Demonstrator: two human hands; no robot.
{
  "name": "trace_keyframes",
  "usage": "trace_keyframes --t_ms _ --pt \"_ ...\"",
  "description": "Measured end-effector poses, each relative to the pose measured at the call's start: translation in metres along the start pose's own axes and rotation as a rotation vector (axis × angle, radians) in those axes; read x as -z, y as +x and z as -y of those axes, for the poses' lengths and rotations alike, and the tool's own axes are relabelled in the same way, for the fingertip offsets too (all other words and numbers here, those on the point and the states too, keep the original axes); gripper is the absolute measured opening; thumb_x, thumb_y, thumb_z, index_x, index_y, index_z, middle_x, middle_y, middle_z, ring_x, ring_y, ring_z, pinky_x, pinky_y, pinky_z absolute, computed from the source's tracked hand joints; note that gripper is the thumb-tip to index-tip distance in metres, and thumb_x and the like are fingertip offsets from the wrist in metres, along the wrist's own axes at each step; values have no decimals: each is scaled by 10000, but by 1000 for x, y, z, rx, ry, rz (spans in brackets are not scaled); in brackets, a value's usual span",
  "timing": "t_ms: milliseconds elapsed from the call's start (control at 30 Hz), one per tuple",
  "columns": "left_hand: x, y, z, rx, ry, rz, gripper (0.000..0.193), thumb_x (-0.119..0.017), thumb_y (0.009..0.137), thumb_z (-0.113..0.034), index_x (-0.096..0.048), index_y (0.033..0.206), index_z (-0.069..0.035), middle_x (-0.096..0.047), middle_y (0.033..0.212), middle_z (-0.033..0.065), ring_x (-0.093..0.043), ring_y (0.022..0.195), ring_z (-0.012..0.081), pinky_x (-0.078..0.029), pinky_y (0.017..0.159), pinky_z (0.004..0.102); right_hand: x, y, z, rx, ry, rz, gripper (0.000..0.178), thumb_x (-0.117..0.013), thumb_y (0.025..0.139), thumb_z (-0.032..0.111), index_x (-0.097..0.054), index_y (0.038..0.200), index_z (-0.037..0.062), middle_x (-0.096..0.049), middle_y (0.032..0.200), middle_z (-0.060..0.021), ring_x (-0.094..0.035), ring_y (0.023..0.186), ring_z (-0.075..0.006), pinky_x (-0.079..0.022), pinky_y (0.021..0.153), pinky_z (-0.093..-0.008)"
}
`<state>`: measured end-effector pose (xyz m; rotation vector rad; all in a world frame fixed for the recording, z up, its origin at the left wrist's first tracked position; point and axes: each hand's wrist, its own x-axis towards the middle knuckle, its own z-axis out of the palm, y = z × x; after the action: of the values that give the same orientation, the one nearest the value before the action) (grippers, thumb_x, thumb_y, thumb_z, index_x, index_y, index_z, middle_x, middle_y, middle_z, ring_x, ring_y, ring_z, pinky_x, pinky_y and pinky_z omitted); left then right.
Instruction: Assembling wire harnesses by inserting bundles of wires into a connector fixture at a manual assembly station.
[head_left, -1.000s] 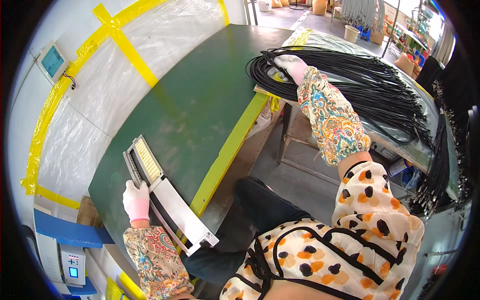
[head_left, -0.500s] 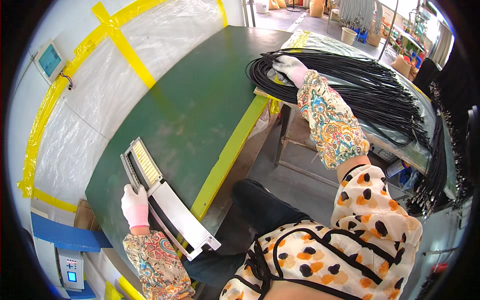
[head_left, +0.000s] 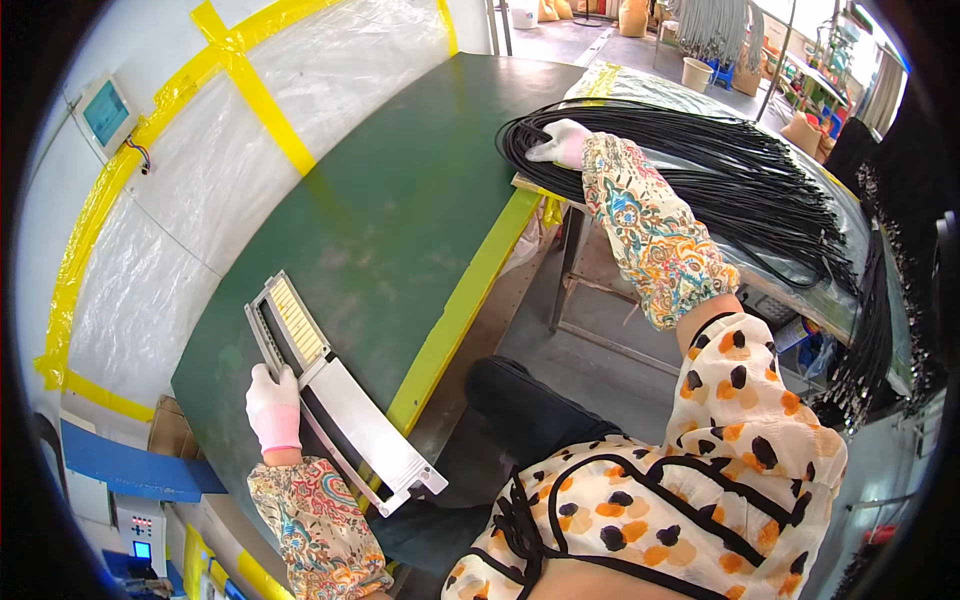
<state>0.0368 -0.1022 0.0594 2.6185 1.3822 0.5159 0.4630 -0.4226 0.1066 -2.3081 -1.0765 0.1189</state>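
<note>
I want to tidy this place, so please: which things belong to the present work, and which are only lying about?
In use:
metal frame, at the left hand
black cables, at the right hand
green table

Probably just lying about:
pale bucket
cardboard box

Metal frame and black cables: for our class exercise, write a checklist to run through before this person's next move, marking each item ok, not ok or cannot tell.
1. Left hand at the metal frame: ok, touching its left side.
2. Frame wholly on the green table: not ok, its near end juts past the yellow edge.
3. Right hand at the black cables: ok, at their looped end.
4. Single cable separated in the right hand's grip: cannot tell, fingertips hidden.
5. Frame clear of cables: ok, none lies on it.
6. Both hands gloved: ok.
</note>
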Motion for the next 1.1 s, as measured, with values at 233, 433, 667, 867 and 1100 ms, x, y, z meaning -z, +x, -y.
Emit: trace_keyframes --t_ms 233,433,667,867,1100 --pt "-1 2 7 33 -1 15 329 -556 815 -339 -542 951 -40 -627 863 240 -603 843 406 -474 738 455 -4 18 -20 -13 -10 9 329 -638 727 253 -632 850 -52 -625 713 -154 -589 676 -214 -440 660 -333" --pt "-3 6 6 23 -3 30 348 -554 813 -342 -546 996 -45 -627 868 242 -600 857 410 -473 753 452 6 6 -14 38 211 -21 265 -587 816 256 -628 827 -6 -584 679 -66 -520 619 -147 -407 606 -294" --pt "12 14 5 -238 -378 -335 317 -538 835 -136 -527 1126 -9 -606 1007 157 -602 882 256 -470 777 338 9 -58 85 -73 236 -205 177 -527 874 145 -509 983 6 -576 706 -79 -571 667 -132 -459 597 -287" --pt "41 -27 -151 -434 -1075 792 317 -499 893 -226 -538 1125 -14 -585 1037 80 -571 912 174 -469 773 288 -36 -136 122 35 -288 -26 250 -542 836 247 -509 864 1 -603 723 -203 -613 738 -369 -487 646 -433" --pt "-22 -67 -255 -185 -1667 1384 221 -487 917 -196 -524 1022 -4 -576 933 114 -564 862 200 -462 804 329 -72 -194 119 267 -331 -30 229 -577 810 271 -511 817 51 -598 744 -128 -620 699 -308 -501 590 -388"
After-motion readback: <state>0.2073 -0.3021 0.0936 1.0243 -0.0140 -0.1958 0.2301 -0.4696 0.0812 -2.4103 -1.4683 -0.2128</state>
